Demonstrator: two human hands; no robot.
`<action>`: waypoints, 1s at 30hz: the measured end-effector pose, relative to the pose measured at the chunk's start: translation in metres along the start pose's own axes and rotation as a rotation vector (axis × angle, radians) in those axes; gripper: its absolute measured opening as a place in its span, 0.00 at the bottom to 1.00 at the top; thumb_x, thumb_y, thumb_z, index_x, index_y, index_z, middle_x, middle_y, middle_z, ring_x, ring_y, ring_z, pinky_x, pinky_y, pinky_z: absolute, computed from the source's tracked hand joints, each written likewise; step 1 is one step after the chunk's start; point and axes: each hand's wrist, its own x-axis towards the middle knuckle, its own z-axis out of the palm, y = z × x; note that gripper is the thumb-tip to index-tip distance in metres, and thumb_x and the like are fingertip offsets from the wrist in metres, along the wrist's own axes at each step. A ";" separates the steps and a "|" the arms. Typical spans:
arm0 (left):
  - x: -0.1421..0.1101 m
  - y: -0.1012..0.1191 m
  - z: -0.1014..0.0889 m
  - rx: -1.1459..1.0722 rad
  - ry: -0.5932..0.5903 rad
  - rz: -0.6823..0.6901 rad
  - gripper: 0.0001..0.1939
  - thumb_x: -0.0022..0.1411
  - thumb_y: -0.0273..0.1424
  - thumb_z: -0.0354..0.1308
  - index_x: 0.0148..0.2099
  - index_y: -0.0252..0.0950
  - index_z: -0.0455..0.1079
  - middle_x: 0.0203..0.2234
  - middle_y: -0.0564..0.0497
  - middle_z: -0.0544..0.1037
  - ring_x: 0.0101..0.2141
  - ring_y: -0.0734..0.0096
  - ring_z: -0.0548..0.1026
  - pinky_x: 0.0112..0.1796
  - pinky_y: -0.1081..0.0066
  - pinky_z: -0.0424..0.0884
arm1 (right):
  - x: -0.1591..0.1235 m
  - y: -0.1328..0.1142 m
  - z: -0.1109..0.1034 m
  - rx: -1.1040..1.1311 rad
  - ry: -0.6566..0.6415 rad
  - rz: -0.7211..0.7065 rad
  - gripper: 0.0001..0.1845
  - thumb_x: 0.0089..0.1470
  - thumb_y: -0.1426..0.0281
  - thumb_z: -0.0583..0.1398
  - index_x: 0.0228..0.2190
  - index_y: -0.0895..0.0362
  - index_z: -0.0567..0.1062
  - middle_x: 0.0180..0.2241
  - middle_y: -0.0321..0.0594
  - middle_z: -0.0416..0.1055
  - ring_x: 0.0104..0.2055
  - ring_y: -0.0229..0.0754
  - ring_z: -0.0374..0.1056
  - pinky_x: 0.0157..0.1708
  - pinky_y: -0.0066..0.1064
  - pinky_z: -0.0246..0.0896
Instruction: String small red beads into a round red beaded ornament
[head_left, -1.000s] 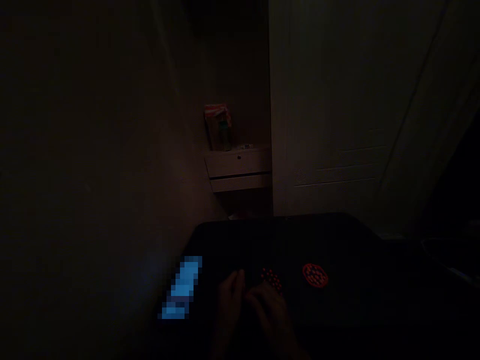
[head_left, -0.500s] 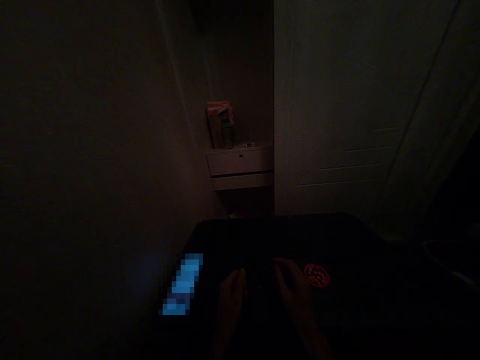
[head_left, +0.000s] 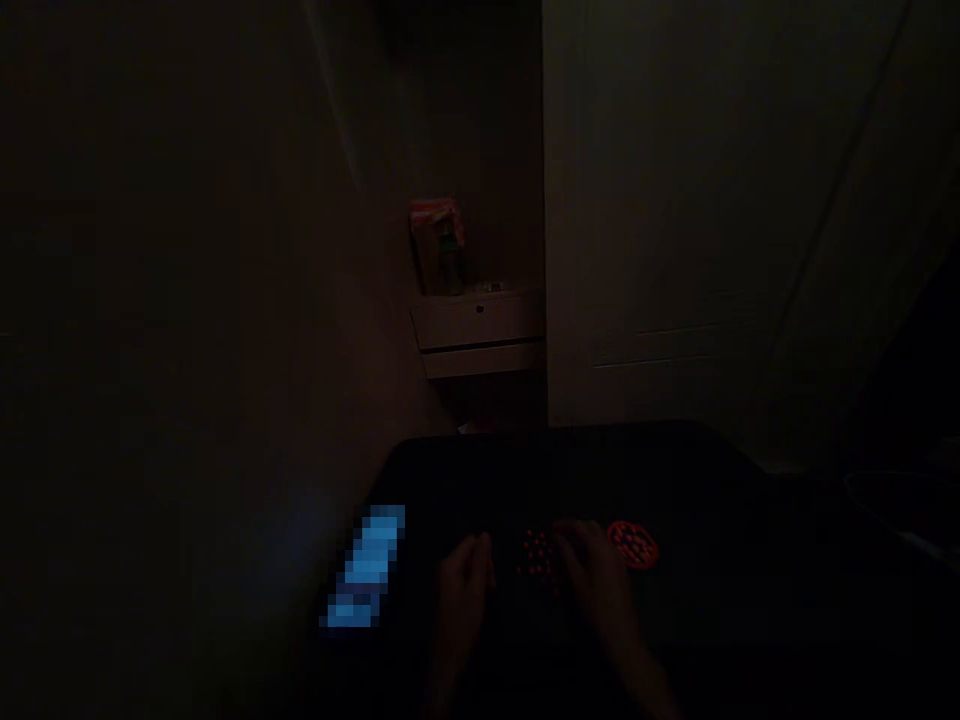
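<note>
**Left hand [head_left: 463,575] and right hand [head_left: 598,570] flanked red bead-like pieces [head_left: 538,553] on dark tabletop [head_left: 510,475]**

Very dim scene. Loose red pieces lay scattered on the tabletop between the hands. Left hand was left of them, fingers curled together; a small reddish bit showed by its fingertips, couldn't tell if gripped. Right hand was at the pieces' right edge, fingers bent, tips near them; too dark to tell whether it pinched anything. Round red-rimmed dish [head_left: 632,545] sat just beside the right hand, on its outer side, with more small reddish pieces inside. Pixelated lit screen [head_left: 365,565] lay left of the left hand, apart from it. Behind the table: drawer unit [head_left: 480,325] bearing a red-and-white-topped box [head_left: 429,255] and a greenish bottle [head_left: 451,268], and a pale panel [head_left: 660,220] to the right.
</note>
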 end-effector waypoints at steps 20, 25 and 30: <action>0.002 -0.001 0.001 0.004 0.002 0.015 0.32 0.61 0.61 0.48 0.22 0.39 0.63 0.17 0.55 0.66 0.21 0.70 0.66 0.26 0.71 0.61 | -0.001 0.007 0.002 -0.017 0.001 -0.017 0.14 0.60 0.69 0.55 0.38 0.55 0.81 0.37 0.47 0.80 0.41 0.51 0.77 0.42 0.42 0.70; 0.003 -0.002 0.001 -0.001 -0.001 0.013 0.32 0.60 0.62 0.48 0.22 0.39 0.63 0.17 0.55 0.66 0.21 0.70 0.66 0.25 0.71 0.60 | 0.000 0.006 0.002 -0.006 -0.006 -0.014 0.13 0.59 0.70 0.56 0.38 0.55 0.81 0.37 0.46 0.80 0.41 0.51 0.77 0.42 0.41 0.71; 0.001 -0.003 0.001 -0.028 -0.004 0.000 0.32 0.62 0.61 0.47 0.23 0.39 0.64 0.17 0.55 0.67 0.22 0.69 0.66 0.26 0.71 0.61 | -0.001 0.001 0.001 0.014 -0.040 -0.021 0.13 0.62 0.67 0.56 0.39 0.53 0.81 0.38 0.44 0.80 0.42 0.49 0.77 0.42 0.38 0.71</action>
